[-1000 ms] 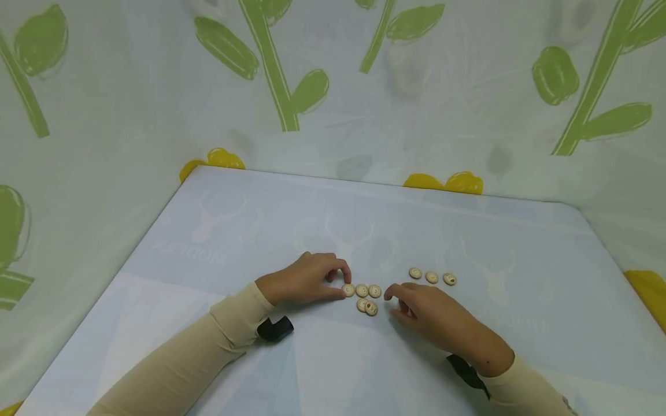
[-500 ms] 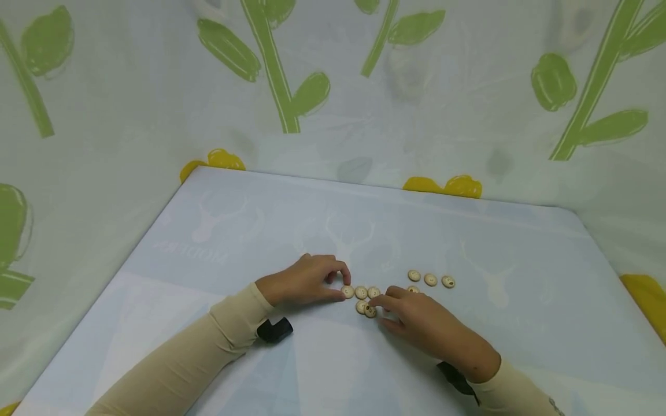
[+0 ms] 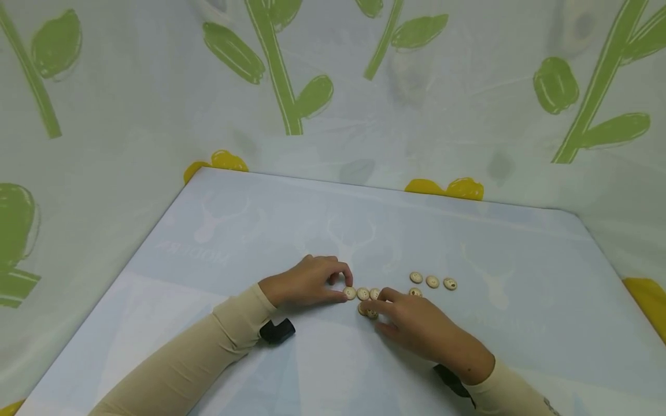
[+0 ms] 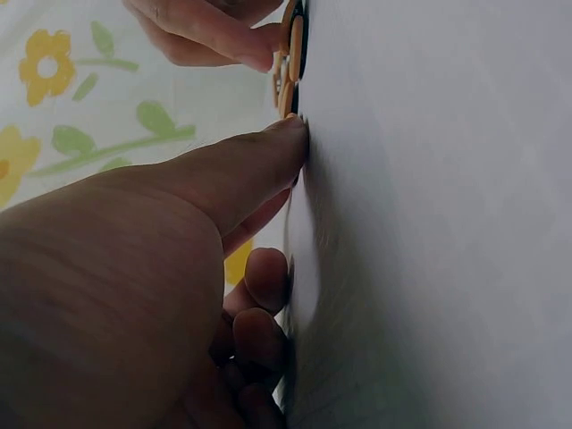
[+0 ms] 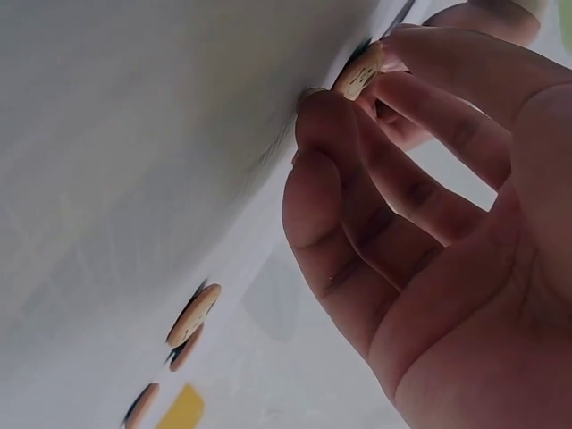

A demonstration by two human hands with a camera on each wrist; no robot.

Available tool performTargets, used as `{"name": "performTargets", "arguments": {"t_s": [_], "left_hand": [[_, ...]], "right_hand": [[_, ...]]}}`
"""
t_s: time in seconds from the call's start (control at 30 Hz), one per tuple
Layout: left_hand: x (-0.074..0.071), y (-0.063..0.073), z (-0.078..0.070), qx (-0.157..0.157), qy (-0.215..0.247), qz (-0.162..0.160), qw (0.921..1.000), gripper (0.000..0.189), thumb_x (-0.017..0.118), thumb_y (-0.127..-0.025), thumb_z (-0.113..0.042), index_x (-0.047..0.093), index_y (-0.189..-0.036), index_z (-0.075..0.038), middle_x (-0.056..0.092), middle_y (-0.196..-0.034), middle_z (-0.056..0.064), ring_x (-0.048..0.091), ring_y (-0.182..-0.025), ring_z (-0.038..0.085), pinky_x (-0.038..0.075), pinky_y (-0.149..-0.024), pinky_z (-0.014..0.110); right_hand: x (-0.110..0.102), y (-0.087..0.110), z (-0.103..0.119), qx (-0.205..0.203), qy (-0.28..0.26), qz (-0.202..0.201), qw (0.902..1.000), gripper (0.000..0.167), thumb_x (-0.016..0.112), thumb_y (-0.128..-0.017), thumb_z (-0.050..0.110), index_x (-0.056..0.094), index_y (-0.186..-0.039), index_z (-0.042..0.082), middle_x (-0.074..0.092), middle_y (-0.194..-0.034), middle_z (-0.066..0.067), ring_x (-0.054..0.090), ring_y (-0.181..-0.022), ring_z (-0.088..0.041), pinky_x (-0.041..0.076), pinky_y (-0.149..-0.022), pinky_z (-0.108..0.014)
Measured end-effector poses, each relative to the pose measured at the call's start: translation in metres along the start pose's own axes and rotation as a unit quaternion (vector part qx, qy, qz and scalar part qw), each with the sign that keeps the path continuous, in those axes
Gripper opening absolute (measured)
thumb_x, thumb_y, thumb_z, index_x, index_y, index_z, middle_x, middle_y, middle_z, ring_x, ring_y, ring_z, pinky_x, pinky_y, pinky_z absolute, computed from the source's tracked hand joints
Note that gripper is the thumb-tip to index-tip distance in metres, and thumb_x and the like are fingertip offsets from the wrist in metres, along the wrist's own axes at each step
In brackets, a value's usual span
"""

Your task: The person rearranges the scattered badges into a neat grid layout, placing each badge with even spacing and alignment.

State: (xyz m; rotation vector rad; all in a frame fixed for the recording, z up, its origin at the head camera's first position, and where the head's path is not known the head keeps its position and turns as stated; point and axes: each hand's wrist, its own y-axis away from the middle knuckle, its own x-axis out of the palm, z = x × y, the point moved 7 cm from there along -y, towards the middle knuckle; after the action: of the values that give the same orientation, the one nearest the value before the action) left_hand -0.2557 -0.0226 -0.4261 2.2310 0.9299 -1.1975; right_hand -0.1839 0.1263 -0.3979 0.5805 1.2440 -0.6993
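My left hand: grip pinched on end button, 3 o'clock. My right hand arches over overlapping buttons, 9 o'clock; can't tell if clamped. Surface stretches toward 12 o'clock, far edge well off.

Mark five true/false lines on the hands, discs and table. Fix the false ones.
1. The left hand has its thumb and index finger at the left-end disc of a short row. True.
2. A line of three discs lies beyond the right hand. True.
3. The table is dark red. False: the table is pale blue and white.
4. Every disc in the head view lies to the left of the left hand. False: they all lie to its right.
5. Both forearms are in beige sleeves. True.
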Motion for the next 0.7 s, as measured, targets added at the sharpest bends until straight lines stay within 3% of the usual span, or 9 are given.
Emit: {"name": "performTargets", "arguments": {"t_s": [0.5,0.7], "left_hand": [[0.0015,-0.0001,0.0004,0.0,-0.003,0.0,1.0,0.017,0.073,-0.09,-0.04,0.066,-0.104,-0.033,0.053,-0.083,-0.009,0.051,-0.081,0.006,0.034,-0.08,0.036],[0.0007,-0.0007,0.0003,0.003,-0.009,0.001,1.0,0.017,0.073,-0.091,-0.04,0.066,-0.105,-0.033,0.053,-0.084,-0.01,0.051,-0.081,0.005,0.034,-0.08,0.036]], "right_hand": [[0.002,-0.0011,0.0002,-0.011,0.027,-0.02,0.9994,0.033,0.081,-0.083,0.013,0.074,-0.114,0.025,0.066,-0.099,0.005,0.055,-0.069,-0.001,0.049,-0.063,-0.02],[0.002,-0.0026,-0.0004,-0.014,0.027,-0.03,0.9991,0.024,0.082,-0.082,0.012,0.075,-0.103,0.021,0.066,-0.092,0.007,0.058,-0.072,0.0,0.05,-0.063,-0.019]]}}
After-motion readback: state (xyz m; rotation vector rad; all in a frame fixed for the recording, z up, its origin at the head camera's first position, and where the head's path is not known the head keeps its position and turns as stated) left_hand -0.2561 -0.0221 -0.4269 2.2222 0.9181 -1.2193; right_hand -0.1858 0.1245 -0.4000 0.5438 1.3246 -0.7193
